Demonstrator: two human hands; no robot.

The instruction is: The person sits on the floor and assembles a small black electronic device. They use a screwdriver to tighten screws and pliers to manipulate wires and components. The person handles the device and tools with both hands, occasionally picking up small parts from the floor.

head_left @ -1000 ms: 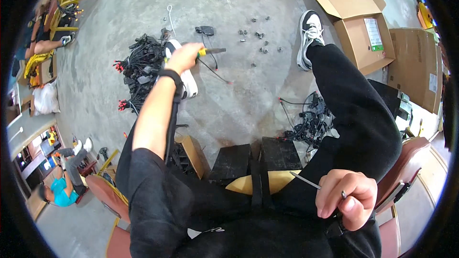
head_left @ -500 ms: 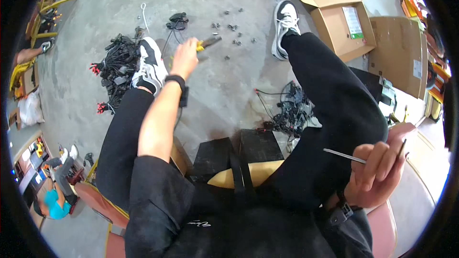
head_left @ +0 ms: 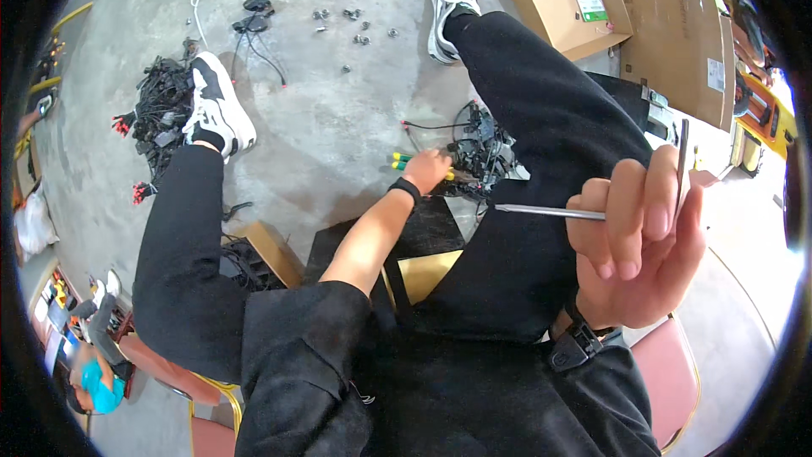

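Observation:
My left hand [head_left: 427, 171] is closed around pliers with green-and-yellow handles [head_left: 401, 161], at the edge of a tangled pile of black cables and small parts [head_left: 484, 152] by my right leg. The pliers' jaws are hard to make out against the pile. My right hand [head_left: 639, 241], raised above my right thigh, grips a screwdriver with a thin metal shaft [head_left: 541, 210] pointing left; its handle is hidden in the palm. A second slim dark metal rod [head_left: 683, 156] stands up between the fingers of that hand; its kind does not show.
Bundles of black cables with red tips [head_left: 161, 118] lie beside my left shoe [head_left: 216, 106]. Small metal parts [head_left: 351, 14] and a black cabled device [head_left: 254, 17] are on the floor ahead. Cardboard boxes [head_left: 677, 51] stand far right. Another person [head_left: 97, 372] is at far left.
My left hand has moved from near my left shoe, back and right to the cable pile, with the pliers. My right hand has risen with the screwdriver. The whole view has shifted.

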